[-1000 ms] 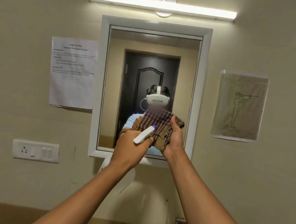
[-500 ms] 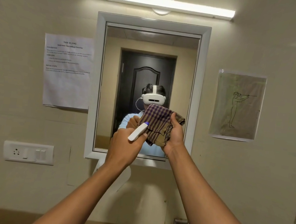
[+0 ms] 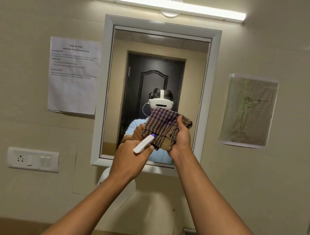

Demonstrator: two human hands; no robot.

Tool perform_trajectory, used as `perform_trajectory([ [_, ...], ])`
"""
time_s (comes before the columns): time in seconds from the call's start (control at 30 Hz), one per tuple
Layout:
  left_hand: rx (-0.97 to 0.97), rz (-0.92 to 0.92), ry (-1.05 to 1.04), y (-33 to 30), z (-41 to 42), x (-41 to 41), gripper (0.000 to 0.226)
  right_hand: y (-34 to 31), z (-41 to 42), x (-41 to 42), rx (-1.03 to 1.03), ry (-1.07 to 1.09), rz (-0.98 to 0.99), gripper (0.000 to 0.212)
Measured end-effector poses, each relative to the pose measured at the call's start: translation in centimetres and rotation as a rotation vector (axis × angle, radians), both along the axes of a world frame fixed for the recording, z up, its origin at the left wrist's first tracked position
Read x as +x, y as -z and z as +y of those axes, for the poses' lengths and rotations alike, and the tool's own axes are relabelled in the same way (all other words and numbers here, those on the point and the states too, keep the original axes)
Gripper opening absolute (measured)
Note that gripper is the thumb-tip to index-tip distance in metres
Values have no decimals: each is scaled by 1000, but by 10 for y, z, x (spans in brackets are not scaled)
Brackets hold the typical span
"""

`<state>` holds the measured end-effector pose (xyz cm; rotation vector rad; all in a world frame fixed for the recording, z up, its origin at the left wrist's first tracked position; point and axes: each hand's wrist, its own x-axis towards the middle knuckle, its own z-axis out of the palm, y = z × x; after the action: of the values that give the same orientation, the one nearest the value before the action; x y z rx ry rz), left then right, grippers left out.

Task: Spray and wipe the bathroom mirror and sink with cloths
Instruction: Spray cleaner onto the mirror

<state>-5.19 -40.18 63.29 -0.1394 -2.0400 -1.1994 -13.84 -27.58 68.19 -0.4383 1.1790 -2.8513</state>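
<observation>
Because the nozzle of the spray bottle (image 3: 144, 142) pointed up and to the right at the folded checked cloth (image 3: 163, 130) with only a small gap between them, the likeliest slip, as I judged it, was spray landing past the cloth on the mirror (image 3: 158, 68) in an uneven patch, or soaking one fold so heavily that it would streak the glass; a squeeze while the bottle tilted could also send drips down toward the sink, which the view barely showed at its lower edge. That mirror, the largest of the task's things, hung in a pale frame on the beige wall under a strip light (image 3: 167, 4), and its glass looked free of obvious marks. Smaller, the cloth was brown with purple checks, bunched in several layers and raised before the lower part of the glass, the right hand (image 3: 181, 139) curled round its right side. Smallest, the white bottle head with a blue tip sat clasped in the left hand (image 3: 129, 159).
</observation>
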Motion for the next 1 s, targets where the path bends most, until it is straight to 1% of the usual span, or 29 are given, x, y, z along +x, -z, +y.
perform_trajectory([
  [0.07, -6, -12, 27, 3, 5, 2, 23, 1, -1, -3, -3, 18, 1, 56],
  [0.2, -75, 16, 40, 5, 14, 11, 15, 2, 0, -3, -11, 37, 9, 54],
  [0.3, -40, 5, 26, 5, 13, 11, 14, 3, 5, 0, -9, 53, -2, 53],
  [0.43, 37, 6, 19, 6, 2, 7, 20, 6, 10, 4, 2, 83, -45, 60],
  [0.47, 41, 9, 16, 6, 0, 7, 18, 7, 10, 4, -4, 84, -54, 59],
  [0.6, 37, 27, -7, 2, -4, 10, 16, 9, 11, 7, -16, 102, -73, 50],
  [0.73, 85, 61, -14, -10, -8, 14, 11, 8, 12, 9, -21, 84, -106, 48],
  [0.83, 103, 119, -47, -32, -15, 18, 19, 6, 17, 10, 22, 55, -93, 36],
  [0.93, 129, 202, -98, -60, -26, 21, 21, 0, 23, 10, 86, 39, -83, 23],
  [1.0, 147, 251, -130, -77, -35, 20, 22, -6, 26, 11, 101, 56, -77, 22],
])
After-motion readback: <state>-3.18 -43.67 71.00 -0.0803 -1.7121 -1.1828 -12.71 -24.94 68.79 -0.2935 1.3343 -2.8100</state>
